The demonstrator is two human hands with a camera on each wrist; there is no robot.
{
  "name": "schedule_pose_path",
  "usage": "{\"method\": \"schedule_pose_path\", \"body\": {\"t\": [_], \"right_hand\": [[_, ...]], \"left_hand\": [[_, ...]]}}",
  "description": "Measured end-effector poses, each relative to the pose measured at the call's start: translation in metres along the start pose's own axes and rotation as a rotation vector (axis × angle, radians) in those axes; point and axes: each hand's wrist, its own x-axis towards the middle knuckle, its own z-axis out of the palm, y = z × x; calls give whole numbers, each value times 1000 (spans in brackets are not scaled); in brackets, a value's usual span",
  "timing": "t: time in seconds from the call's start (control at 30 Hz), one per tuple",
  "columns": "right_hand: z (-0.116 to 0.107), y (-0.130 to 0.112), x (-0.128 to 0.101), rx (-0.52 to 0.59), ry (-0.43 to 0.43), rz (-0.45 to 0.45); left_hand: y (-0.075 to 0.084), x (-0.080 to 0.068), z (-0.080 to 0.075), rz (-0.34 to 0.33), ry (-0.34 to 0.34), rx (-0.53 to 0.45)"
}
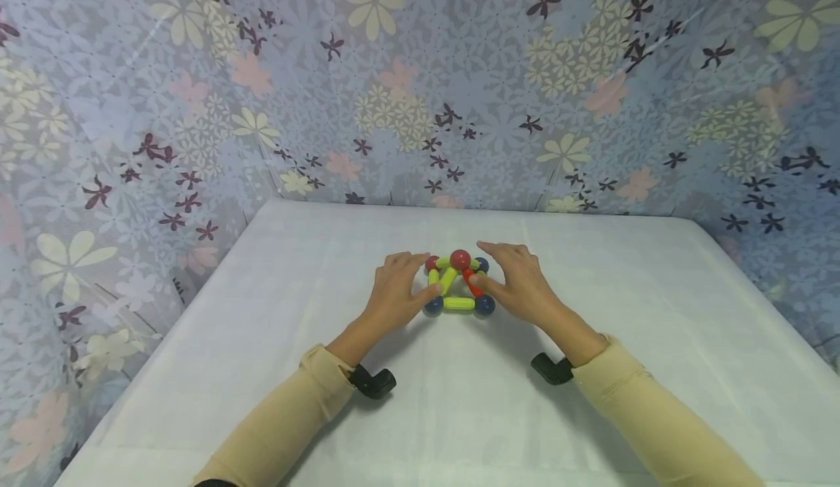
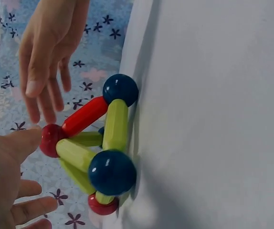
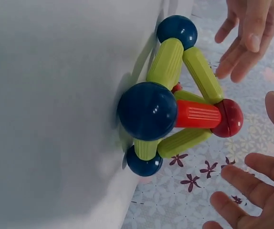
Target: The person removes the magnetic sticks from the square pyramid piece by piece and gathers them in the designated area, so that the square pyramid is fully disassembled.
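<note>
A small pyramid (image 1: pixel 458 283) of magnetic rods and balls stands on the white tabletop (image 1: pixel 262 326), with a red ball (image 1: pixel 460 259) at its peak, dark blue balls at the near base corners and mostly yellow-green rods, one red rod (image 2: pixel 84 116) among them. The left hand (image 1: pixel 394 290) sits just to the left of the pyramid with fingers relaxed and spread, its thumb close to the near-left blue ball (image 1: pixel 432 306); in the left wrist view the thumb tip lies beside the red ball, and contact cannot be told. The right hand (image 1: pixel 518 283) hangs just to the right of the pyramid, fingers straight and splayed, gripping nothing.

Judged from this, the structure looks complete and both hands are bracketing it, either steadying or about to take hold. Any next move would call for a light, even touch from both sides, since the magnetic joints could give if one corner is pushed alone.
</note>
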Motion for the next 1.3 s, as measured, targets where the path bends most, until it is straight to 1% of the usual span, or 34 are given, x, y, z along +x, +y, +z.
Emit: {"method": "schedule_pose_path", "body": {"t": [0.1, 0.23, 0.3, 0.4, 0.53, 0.83, 1.07, 1.2, 1.3], "right_hand": [[3, 0, 5, 24, 9, -18], [7, 1, 12, 64, 7, -8], [9, 2, 14, 91, 0, 10], [11, 3, 19, 135, -13, 33], [15, 4, 24, 182, -29, 50], [20, 7, 32, 225, -54, 73], [22, 9, 33, 247, -61, 99], [21, 9, 31, 242, -79, 119], [18, 8, 26, 228, -88, 118]], "left_hand": [[0, 4, 6, 1, 6, -38], [0, 9, 13, -21, 7, -92], [1, 10, 16, -45, -1, -135], [1, 12, 19, -100, -20, -198], [2, 15, 23, -156, -27, -246], [2, 19, 29, -192, -19, -272], [0, 19, 33, -173, -12, -268], [2, 17, 34, -190, -21, -281], [5, 14, 35, -184, -37, -283]]}}
